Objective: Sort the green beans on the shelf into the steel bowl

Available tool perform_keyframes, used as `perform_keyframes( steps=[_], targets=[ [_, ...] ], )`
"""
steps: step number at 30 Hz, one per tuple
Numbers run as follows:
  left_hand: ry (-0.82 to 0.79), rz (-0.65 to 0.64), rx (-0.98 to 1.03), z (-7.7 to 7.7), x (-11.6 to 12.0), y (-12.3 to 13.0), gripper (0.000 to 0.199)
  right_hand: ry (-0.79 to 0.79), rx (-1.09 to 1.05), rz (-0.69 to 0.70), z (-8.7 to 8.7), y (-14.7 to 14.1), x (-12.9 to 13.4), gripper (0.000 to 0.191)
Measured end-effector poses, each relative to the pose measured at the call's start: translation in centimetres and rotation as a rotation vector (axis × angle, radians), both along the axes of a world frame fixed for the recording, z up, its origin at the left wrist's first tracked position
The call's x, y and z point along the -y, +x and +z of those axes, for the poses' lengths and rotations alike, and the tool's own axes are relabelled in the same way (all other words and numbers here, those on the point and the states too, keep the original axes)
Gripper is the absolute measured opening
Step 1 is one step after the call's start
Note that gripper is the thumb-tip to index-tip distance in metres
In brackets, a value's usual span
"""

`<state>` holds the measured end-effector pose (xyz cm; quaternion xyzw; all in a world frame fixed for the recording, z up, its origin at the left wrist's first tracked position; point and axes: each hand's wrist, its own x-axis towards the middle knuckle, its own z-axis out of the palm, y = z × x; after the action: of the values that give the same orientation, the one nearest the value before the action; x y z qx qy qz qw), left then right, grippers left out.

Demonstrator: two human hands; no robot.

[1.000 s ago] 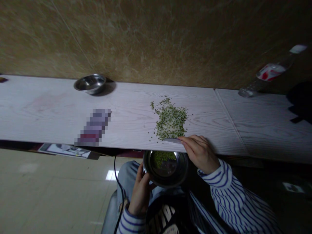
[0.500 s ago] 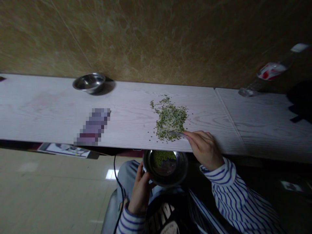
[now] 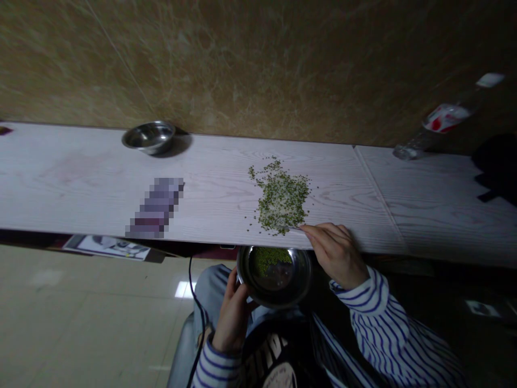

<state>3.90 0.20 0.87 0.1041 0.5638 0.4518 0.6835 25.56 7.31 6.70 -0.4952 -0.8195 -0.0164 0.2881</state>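
Work looks partway along, to my eye: a good share of the small green beans (image 3: 281, 202) lies spread in a patch on the white counter (image 3: 218, 188), thick at the middle and near side, thinning to strays at the far and left edges. More beans sit heaped at the far side of the steel bowl (image 3: 302, 276), its bare bottom showing nearer the person. So, some in the bowl, the whole patch on the counter left over; I can't judge the share by count. Left hand (image 3: 233, 318) has the bowl by its left side, thumb and fingers closed on the rim, holding it just below the counter's front edge; whether rim and counter touch, can't tell. Right hand (image 3: 337, 253) pinches a thin, pale tool (image 3: 294, 229) between thumb and fingers, palm down. Tool points left, lying along the near edge of the patch; too slim and dim to name. The patch spreads beyond and to the left of the right fingertips, its near right corner just beside them. Beans in the bowl lie right of the left fingers, apart from them. Second bowl (image 3: 161, 146) stands well apart, near the wall (image 3: 242, 70).
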Motion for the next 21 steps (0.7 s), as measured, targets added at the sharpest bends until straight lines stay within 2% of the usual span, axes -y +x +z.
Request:
perform_keyframes(
  steps=[6, 14, 21],
  targets=[
    [0.027, -0.021, -0.008, -0.4, 0.0, 0.0, 0.054, -0.005, 0.009, -0.029, -0.2, 0.1, 0.3, 0.023],
    [0.039, -0.008, 0.02, -0.4, 0.2, 0.1, 0.055, -0.03, 0.001, 0.01, -0.1, -0.8, 0.9, 0.026],
    [0.004, 0.004, 0.029, -0.2, 0.1, 0.2, 0.059, 0.001, -0.031, -0.049, 0.0, 0.4, 1.7, 0.024]
  ],
)
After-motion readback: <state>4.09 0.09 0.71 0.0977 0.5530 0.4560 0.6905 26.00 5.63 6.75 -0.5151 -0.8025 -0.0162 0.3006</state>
